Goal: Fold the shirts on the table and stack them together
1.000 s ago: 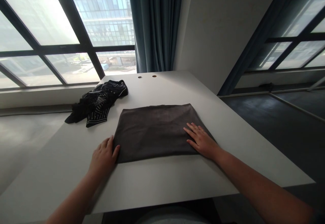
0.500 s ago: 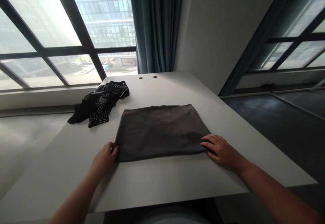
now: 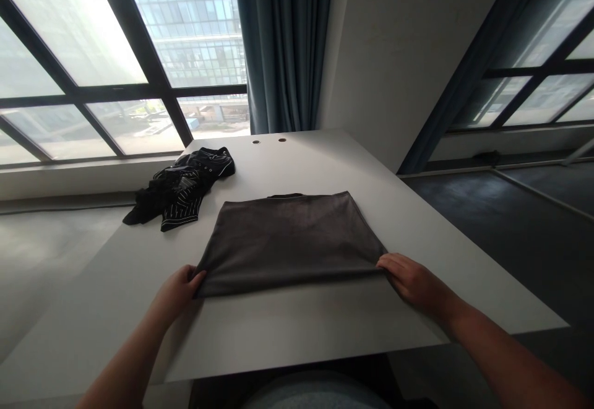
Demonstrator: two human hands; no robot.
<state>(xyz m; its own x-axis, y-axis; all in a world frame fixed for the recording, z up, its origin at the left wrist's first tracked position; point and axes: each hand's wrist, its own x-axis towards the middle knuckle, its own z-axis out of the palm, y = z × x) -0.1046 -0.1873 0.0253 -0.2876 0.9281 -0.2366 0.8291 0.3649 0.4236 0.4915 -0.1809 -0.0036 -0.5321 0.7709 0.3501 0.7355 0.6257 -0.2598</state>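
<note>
A dark grey-brown piece of folded cloth (image 3: 292,236) lies spread in a rough rectangle; its exact kind of garment I cannot make out. At its near left corner my left hand (image 3: 179,291) pinches the edge between thumb and fingers. My right hand (image 3: 413,279) grips the near right corner, fingers closed over the fabric. Between the two hands the near edge is pulled taut, with creases running from the corners. A thin dark edge shows behind the cloth's far side, at its middle.
The cloth lies on a white table (image 3: 297,335). At the far left rests a crumpled black garment (image 3: 185,186) with white lines. Two round holes are in the tabletop near the back. Beyond stand windows (image 3: 120,93), a blue curtain (image 3: 283,50) and a pale pillar (image 3: 394,50).
My hands have moved farther apart, stretching the near edge of the cloth sideways. My right hand has gone from lying over the corner to gripping it. The black garment stays put.
</note>
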